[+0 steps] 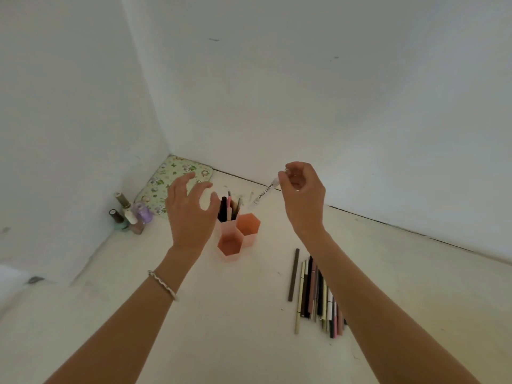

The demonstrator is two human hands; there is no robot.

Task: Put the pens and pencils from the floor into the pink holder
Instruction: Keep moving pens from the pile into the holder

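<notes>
The pink holder (238, 236), made of three hexagonal tubes, stands on the pale floor near the room's corner. Its rear tube holds several pens and pencils (228, 209); the other two tubes look empty. My right hand (303, 195) pinches a white pen (263, 193) printed "SWEET MINT" by its upper end, tip slanting down toward the holder from the right. My left hand (189, 214) hovers with spread fingers just left of the holder, holding nothing. A bundle of pens and pencils (315, 293) lies on the floor to the right, partly hidden by my right forearm.
Several nail-polish bottles (130, 214) stand against the left wall. A green patterned pouch (169, 184) lies in the corner behind my left hand. White walls close the space at left and back.
</notes>
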